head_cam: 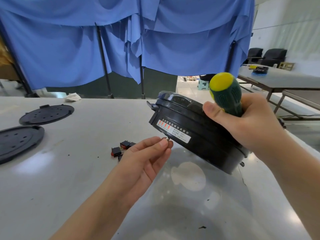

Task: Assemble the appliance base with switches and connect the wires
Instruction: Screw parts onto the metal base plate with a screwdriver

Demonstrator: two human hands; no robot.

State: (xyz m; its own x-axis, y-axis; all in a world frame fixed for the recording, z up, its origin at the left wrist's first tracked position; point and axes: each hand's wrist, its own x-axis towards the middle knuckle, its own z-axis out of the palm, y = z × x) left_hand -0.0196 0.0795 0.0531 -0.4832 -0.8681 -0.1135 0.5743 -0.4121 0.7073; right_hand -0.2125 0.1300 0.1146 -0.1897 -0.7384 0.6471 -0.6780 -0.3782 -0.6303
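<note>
Left hand [149, 158] pinching small metal part [167, 139], right hand [242, 122] gripping screwdriver [225, 94] against tilted base [195, 134], switches [121, 148] behind, covers [46, 114] left

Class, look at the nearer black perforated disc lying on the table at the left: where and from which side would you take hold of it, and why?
Grip the nearer black disc at its rim on the right-hand edge, coming in low from the right with the left hand. It lies flat on the table, so only the thin edge offers purchase; that edge faces open table, away from the second disc behind it.
</note>
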